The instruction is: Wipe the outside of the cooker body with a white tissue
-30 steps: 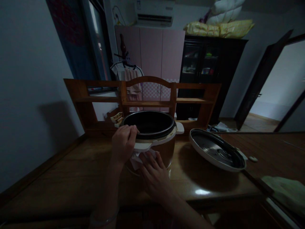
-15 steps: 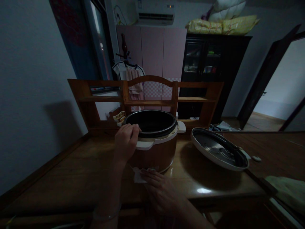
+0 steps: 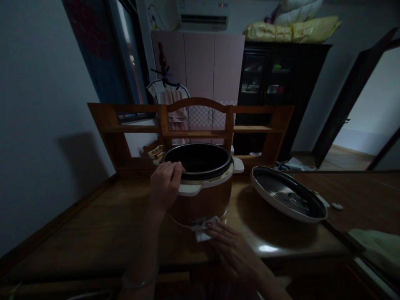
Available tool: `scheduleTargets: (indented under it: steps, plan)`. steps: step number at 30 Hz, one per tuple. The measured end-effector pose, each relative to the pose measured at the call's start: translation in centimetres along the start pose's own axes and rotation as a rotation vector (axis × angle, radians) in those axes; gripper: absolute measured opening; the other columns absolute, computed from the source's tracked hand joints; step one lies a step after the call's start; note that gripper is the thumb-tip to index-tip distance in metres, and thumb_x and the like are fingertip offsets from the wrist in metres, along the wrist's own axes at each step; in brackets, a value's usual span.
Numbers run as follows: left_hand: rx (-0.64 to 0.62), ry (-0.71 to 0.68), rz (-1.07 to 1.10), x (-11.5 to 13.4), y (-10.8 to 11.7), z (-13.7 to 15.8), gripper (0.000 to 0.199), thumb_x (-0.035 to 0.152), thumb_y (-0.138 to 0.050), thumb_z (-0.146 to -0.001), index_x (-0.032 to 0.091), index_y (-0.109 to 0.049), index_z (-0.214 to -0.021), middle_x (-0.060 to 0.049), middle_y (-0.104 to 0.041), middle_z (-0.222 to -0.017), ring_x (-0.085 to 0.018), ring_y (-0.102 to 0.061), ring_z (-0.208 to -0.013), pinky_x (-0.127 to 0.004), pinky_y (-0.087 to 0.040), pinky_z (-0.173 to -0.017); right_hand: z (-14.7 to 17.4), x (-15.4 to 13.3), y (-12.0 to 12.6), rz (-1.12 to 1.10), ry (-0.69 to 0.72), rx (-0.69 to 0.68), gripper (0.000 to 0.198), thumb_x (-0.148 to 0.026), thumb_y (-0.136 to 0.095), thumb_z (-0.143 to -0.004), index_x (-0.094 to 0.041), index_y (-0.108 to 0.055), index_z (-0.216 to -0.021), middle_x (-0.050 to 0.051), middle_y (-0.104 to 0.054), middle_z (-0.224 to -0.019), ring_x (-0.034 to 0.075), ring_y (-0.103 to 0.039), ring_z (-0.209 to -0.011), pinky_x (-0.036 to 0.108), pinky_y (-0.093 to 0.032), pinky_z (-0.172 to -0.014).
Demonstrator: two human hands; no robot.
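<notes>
Grips near-left rim of open cooker (image 3: 203,204), upright on wooden table (image 3: 118,225), with left hand (image 3: 164,183) curled over the edge. Holds white tissue (image 3: 202,234) at cooker's lower front with right hand (image 3: 233,250), extended, fingers pressed together; cannot tell thumb's place. Notes lid (image 3: 286,196) near cooker, inner side up.

Hands: 2 (left hand (image 3: 165,185), right hand (image 3: 233,249))
Cooker body (image 3: 203,204): 1 unit
Inner pot (image 3: 196,160): 1 unit
Lid (image 3: 286,198): 1 unit
White wipe (image 3: 203,235): 1 piece
Wristband (image 3: 140,284): 1 piece
Desk (image 3: 115,233): 1 unit
Wooden shelf rack (image 3: 197,101): 1 unit
Air conditioner (image 3: 203,10): 1 unit
Dark cabinet (image 3: 301,75): 1 unit
Yellow bundles (image 3: 268,32) (image 3: 315,30): 2 pieces
Dark door (image 3: 346,100): 1 leaf
</notes>
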State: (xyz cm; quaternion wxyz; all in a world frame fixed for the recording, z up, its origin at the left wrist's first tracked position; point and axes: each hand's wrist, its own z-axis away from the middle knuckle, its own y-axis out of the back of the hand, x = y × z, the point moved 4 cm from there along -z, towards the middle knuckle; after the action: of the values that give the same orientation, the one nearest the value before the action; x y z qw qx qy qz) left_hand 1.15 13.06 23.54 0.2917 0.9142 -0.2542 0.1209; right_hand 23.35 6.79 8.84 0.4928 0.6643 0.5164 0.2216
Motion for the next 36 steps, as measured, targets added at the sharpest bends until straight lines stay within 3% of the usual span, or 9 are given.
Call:
scheduleTargets:
  steps: [6, 9, 12, 16, 22, 30, 36]
  plan:
    - [0.0, -0.004, 0.005, 0.0, 0.0, -0.1, 0.042, 0.037, -0.033, -0.099, 0.021, -0.062, -0.073, -0.003, -0.064, -0.076, -0.018, -0.059, -0.081, -0.033, -0.041, -0.08, 3.2, 2.7, 0.7, -0.034, -0.173, 0.164, 0.047, -0.013, -0.041, -0.096, -0.022, -0.051, -0.141, 0.004, -0.037, -0.156, 0.024, -0.027, -0.147, 0.051, -0.025, -0.122]
    - [0.007, -0.009, 0.005, 0.0, 0.0, -0.1, 0.042, 0.038, -0.033, -0.099, 0.022, -0.062, -0.073, -0.003, -0.064, -0.075, -0.018, -0.059, -0.08, -0.033, -0.042, -0.081, 4.1, 4.5, 0.8, -0.21, -0.378, 0.339, 0.048, -0.021, -0.04, -0.1, -0.027, -0.041, -0.148, 0.002, -0.032, -0.158, 0.022, -0.028, -0.147, 0.049, -0.025, -0.121]
    - [0.005, -0.01, 0.001, -0.1, 0.0, -0.1, 0.042, 0.038, -0.033, -0.099, 0.022, -0.061, -0.073, -0.003, -0.064, -0.075, -0.019, -0.059, -0.081, -0.034, -0.042, -0.081, 4.2, 5.9, 0.6, -0.48, -0.568, 0.494, 0.046, -0.033, -0.041, -0.101, -0.029, -0.042, -0.147, 0.001, -0.03, -0.159, 0.022, -0.027, -0.147, 0.047, -0.021, -0.122]
    - [0.0, -0.004, -0.003, -0.1, 0.0, 0.0, 0.042, 0.039, -0.032, -0.099, 0.022, -0.062, -0.074, -0.003, -0.063, -0.076, -0.019, -0.059, -0.081, -0.033, -0.042, -0.081, 3.8, 7.1, -0.2, -0.792, -0.722, 0.65, 0.046, -0.043, -0.053, -0.094, -0.028, -0.056, -0.137, 0.002, -0.043, -0.153, 0.025, -0.033, -0.145, 0.047, -0.019, -0.121]
    - [0.009, -0.014, -0.004, -0.1, 0.0, -0.1, 0.042, 0.038, -0.033, -0.099, 0.022, -0.062, -0.073, -0.003, -0.063, -0.074, -0.018, -0.059, -0.079, -0.033, -0.042, -0.079, 2.7, 8.3, -2.4, -1.21, -0.867, 0.86, 0.044, -0.04, -0.065, -0.08, -0.023, -0.068, -0.12, 0.006, -0.068, -0.125, 0.029, -0.06, -0.12, 0.042, -0.046, -0.103]
    - [0.012, -0.008, 0.002, -0.1, -0.1, -0.2, 0.043, 0.039, -0.033, -0.098, 0.022, -0.063, -0.072, -0.003, -0.063, -0.074, -0.018, -0.059, -0.079, -0.034, -0.042, -0.079, 1.2, 7.1, -4.1, -1.155, -0.943, 1.012, 0.047, -0.047, -0.069, -0.082, -0.022, -0.06, -0.121, 0.01, -0.073, -0.111, 0.027, -0.07, -0.1, 0.033, -0.056, -0.075]
    - [0.003, 0.0, -0.014, -0.1, 0.0, -0.1, 0.044, 0.04, -0.033, -0.099, 0.022, -0.062, -0.072, -0.003, -0.064, -0.075, -0.018, -0.059, -0.08, -0.034, -0.042, -0.079, 1.1, 6.7, -4.9, -1.109, -0.924, 1.066, 0.046, -0.047, -0.073, -0.078, -0.021, -0.063, -0.114, 0.009, -0.072, -0.115, 0.027, -0.065, -0.113, 0.036, -0.053, -0.09]
